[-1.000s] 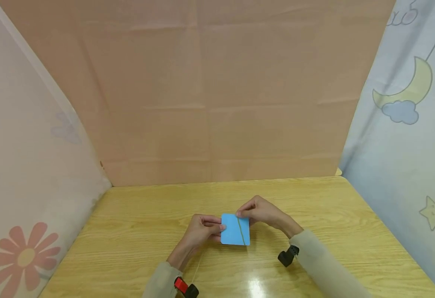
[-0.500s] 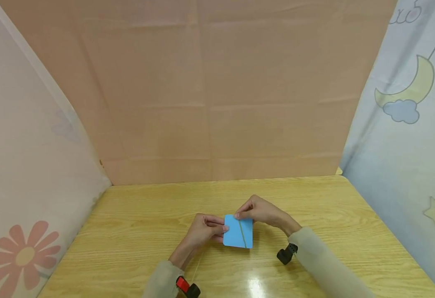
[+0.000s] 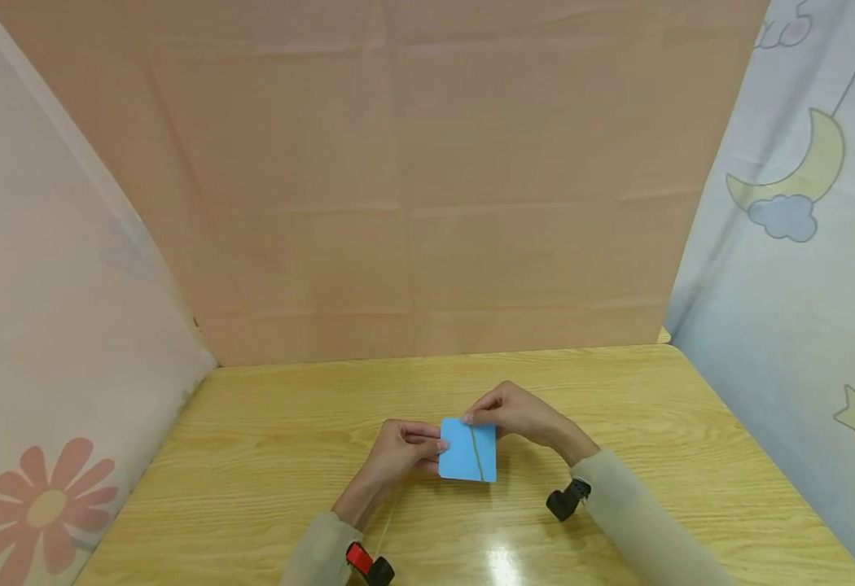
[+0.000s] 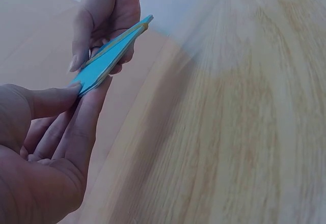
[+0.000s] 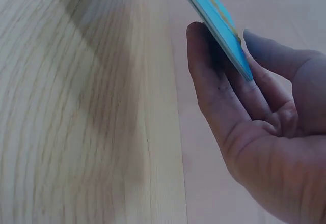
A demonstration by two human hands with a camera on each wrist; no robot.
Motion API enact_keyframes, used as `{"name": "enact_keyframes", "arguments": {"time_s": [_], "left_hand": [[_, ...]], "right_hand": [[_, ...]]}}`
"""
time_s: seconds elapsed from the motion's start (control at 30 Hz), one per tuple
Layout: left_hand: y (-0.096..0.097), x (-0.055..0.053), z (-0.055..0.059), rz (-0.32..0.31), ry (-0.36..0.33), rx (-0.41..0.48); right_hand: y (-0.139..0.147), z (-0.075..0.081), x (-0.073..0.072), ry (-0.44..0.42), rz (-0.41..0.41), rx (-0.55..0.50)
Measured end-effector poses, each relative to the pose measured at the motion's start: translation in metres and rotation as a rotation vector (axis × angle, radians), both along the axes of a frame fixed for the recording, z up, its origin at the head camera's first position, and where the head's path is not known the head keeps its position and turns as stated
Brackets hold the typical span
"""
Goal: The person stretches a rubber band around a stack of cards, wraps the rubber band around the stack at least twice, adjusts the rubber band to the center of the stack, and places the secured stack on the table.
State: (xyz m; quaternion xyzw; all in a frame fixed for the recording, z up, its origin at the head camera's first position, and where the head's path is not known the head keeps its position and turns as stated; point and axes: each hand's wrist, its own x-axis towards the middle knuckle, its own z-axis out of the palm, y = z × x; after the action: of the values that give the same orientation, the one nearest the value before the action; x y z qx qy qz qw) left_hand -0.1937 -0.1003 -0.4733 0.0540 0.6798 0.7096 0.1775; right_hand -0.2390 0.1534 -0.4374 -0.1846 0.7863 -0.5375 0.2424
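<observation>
A thin, square stack of light blue cards with rounded corners is held up between the two hands. Slantwise across its face runs a yellowish-brown rubber band. My left hand pinches the stack's left edge, thumb on the face and fingers behind. At the top edge, my right hand has its thumb tip on the band's upper end, with the fingers behind the stack. Seen nearly edge-on in the left wrist view, the cards show several layers. The right wrist view has the fingers under the stack's back.
Below the hands lies a wood-grain table. A plain tan cloth hangs behind it. Printed curtains close off the left and right sides. Both wrists carry small strapped-on cameras, and a thin cord hangs near the left one.
The card stack and both hands have shifted very slightly to the right since a second ago. The grip of each hand looks the same, and the band keeps its slant.
</observation>
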Motion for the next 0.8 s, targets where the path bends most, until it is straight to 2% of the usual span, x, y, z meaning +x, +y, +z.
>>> {"name": "enact_keyframes", "arguments": {"time_s": [0.43, 0.8], "left_hand": [[-0.006, 0.002, -0.003, 0.053, 0.000, 0.014], [-0.013, 0.002, 0.002, 0.066, -0.003, 0.021]], "right_hand": [[0.010, -0.002, 0.013, -0.071, -0.038, -0.115], [0.008, -0.012, 0.023, -0.135, -0.170, -0.262]]}}
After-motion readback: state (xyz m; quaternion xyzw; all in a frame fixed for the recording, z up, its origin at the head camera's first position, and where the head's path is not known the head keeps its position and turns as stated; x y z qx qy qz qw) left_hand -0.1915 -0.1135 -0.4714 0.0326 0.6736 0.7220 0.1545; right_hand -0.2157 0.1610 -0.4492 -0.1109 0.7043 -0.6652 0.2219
